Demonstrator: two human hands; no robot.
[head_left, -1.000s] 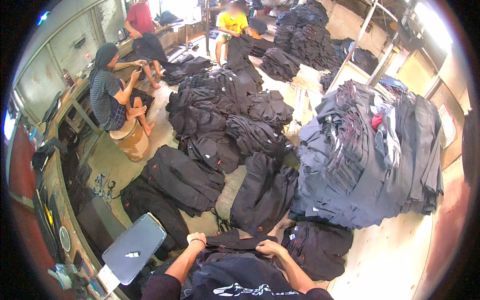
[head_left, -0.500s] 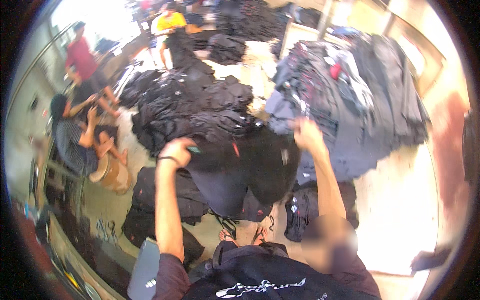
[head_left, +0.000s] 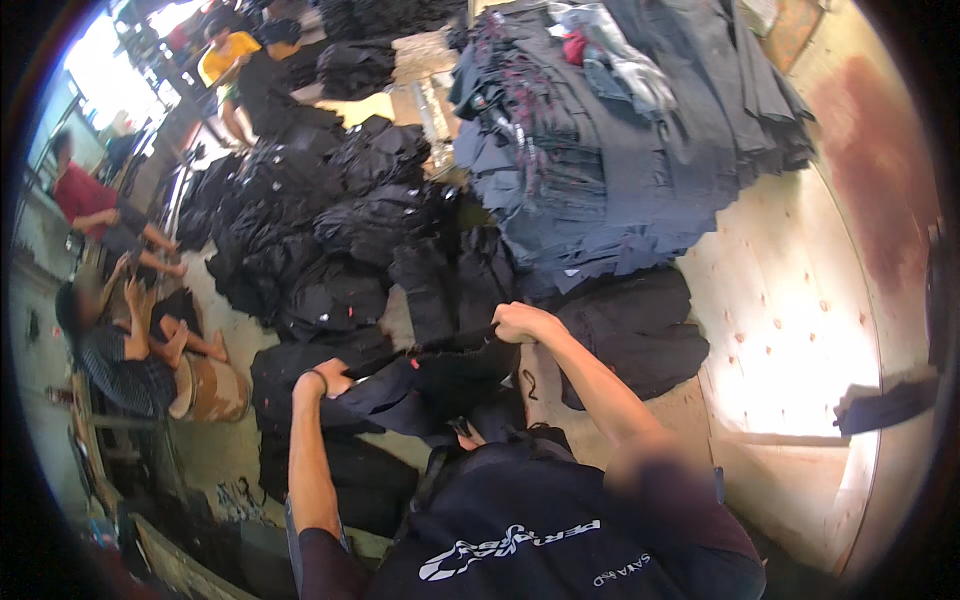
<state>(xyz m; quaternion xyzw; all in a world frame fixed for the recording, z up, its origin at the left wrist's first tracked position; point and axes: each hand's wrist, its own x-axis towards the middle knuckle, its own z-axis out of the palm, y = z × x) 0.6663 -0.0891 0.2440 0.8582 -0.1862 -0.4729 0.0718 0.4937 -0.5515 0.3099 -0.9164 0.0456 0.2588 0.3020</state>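
Note:
A pair of black trousers (head_left: 455,378) is stretched between my two hands, low in front of my body. My left hand (head_left: 328,379) is closed on one end of the top edge. The other end is gripped in my right hand (head_left: 524,323), a little higher and farther out. A small red mark shows on the cloth between them, and the lower part hangs in folds toward my feet. Beneath and beside the left forearm lie folded black garments (head_left: 340,475). Another black stack (head_left: 640,330) lies under my right forearm.
Ahead is a large heap of black garments (head_left: 320,215). A broad pile of grey trousers (head_left: 610,160) spreads at the far right, beside pale wooden boards (head_left: 780,320). On the left, one person sits on a drum-shaped stool (head_left: 212,388); others in red and yellow are farther back.
Both hands have come down and nearer to my body with the trousers, which were held up spread and now sag in folds. The view has shifted, so the piles appear farther left.

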